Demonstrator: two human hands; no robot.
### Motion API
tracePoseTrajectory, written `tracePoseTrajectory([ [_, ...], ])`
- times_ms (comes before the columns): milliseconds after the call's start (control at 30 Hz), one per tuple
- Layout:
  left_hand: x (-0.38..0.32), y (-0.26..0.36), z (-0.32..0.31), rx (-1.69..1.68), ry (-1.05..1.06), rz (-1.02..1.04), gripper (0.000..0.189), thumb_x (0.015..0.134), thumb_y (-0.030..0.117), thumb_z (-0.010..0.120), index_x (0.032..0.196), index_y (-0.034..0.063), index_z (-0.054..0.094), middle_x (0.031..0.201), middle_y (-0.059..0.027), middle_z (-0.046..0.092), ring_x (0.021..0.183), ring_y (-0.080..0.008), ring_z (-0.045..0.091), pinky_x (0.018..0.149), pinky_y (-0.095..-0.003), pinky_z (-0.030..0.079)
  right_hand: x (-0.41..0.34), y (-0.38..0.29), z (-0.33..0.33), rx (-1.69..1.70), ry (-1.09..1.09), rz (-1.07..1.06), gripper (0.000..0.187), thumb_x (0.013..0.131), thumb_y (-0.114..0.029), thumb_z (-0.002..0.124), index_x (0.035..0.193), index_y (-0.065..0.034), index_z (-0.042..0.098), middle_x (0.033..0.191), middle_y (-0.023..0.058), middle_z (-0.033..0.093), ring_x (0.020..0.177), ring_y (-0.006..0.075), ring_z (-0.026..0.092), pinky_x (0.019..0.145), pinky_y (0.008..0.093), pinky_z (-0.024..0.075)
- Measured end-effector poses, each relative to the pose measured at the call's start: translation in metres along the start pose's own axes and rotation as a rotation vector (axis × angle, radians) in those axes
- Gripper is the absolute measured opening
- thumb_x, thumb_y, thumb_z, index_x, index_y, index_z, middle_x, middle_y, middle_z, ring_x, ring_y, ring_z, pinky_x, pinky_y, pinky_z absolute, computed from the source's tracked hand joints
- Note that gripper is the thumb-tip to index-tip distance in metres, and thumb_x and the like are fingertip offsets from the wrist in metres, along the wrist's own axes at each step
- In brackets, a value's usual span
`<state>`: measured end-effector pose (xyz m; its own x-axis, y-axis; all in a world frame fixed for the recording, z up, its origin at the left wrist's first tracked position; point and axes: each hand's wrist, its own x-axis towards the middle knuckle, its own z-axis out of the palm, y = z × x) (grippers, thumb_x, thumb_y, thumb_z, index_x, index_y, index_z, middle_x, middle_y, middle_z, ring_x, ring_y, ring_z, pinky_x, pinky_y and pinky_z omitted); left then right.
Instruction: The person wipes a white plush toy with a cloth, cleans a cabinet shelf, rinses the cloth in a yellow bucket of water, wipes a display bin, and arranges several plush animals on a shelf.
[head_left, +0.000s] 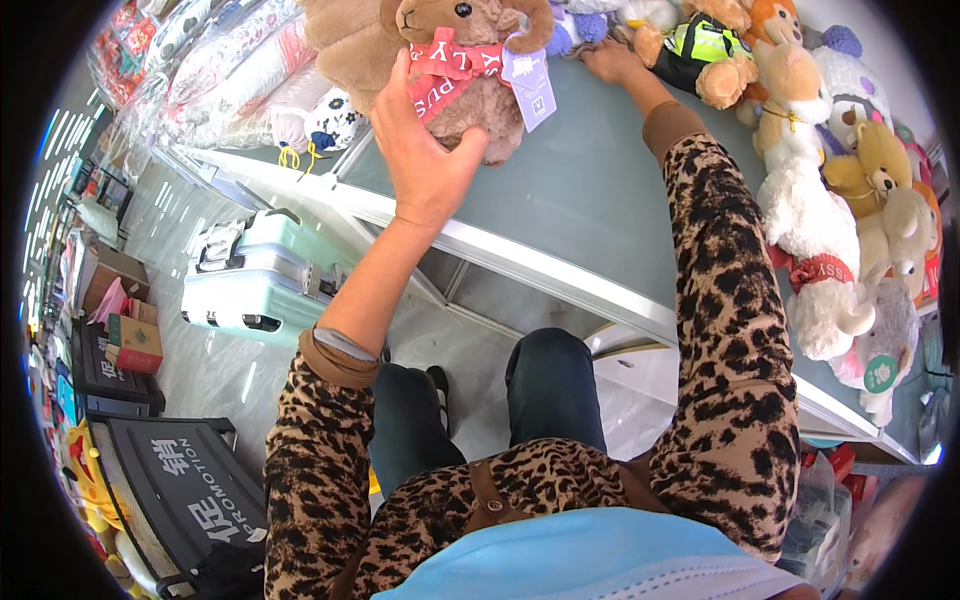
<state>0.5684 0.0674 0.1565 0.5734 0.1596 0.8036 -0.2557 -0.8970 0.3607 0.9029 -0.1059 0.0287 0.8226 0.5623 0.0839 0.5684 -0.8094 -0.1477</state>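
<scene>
A brown plush ram (480, 112) with curled horns, a red lettered ribbon and a purple hang tag sits at the far edge of the grey shelf top (585, 187). My left hand (424, 157) grips its lower body, thumb in front and fingers along the side by the ribbon. Farther right, my right hand (619, 64) reaches to the back of the shelf. Its fingertips meet the plush toys there and are partly hidden, so I cannot tell whether they hold anything. Beside it lies a plush bear (705, 52) in a yellow-green vest.
Several plush toys, among them a white one (814, 225) with a red scarf, line the right side. Plastic-wrapped pillows (232, 75) lie at the left. A mint suitcase (255, 277) stands on the floor, left of the shelf's white edge (555, 270). Black promotion baskets (180, 487) stand lower left.
</scene>
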Motion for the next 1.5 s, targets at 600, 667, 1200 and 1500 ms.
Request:
tracePoseTrajectory([
  [600,-0.002,-0.04,-0.002,0.144,0.012,-0.054,0.09,0.069,0.031,0.072,0.147,0.0088,0.033,0.126,-0.018,0.05,0.12,-0.0409,0.044,0.106,-0.0521,0.033,-0.314,-0.093,-0.109,0.326,-0.195,-0.451,0.054,0.103,-0.042,0.039,0.128,0.0047,0.052,0.157,0.0187,0.029,0.145,0.0368,0.027,0.115,0.0504,0.025],
  [667,0.003,-0.038,0.0,0.162,0.018,-0.063,0.091,0.069,0.031,0.072,0.148,0.0107,0.031,0.125,-0.0179,0.05,0.12,-0.0401,0.044,0.106,-0.0523,0.033,-0.342,-0.056,-0.123,0.241,-0.171,-0.299,0.058,0.102,-0.042,0.039,0.132,0.006,0.05,0.154,0.0212,0.034,0.142,0.0367,0.032,0.115,0.0491,0.0268],
  [1200,0.002,-0.059,0.001,0.314,0.016,-0.034,0.095,0.069,0.037,0.076,0.148,0.0094,0.032,0.127,-0.0189,0.052,0.118,-0.04,0.047,0.103,-0.052,0.037,-0.285,-0.152,-0.093,0.14,-0.095,-0.206,0.056,0.102,-0.042,0.037,0.137,-0.0013,0.053,0.152,0.0133,0.041,0.141,0.0318,0.037,0.114,0.0459,0.0304],
  [1500,0.012,-0.044,-0.001,0.427,0.11,0.234,0.099,0.07,0.037,0.076,0.15,0.0023,0.028,0.143,-0.0207,0.04,0.126,-0.0403,0.041,0.107,-0.0527,0.03,-0.446,-0.02,-0.132,0.276,0.022,-0.007,0.055,0.102,-0.041,0.043,0.135,0.0025,0.053,0.148,0.0171,0.046,0.139,0.0309,0.04,0.113,0.0438,0.0309],
])
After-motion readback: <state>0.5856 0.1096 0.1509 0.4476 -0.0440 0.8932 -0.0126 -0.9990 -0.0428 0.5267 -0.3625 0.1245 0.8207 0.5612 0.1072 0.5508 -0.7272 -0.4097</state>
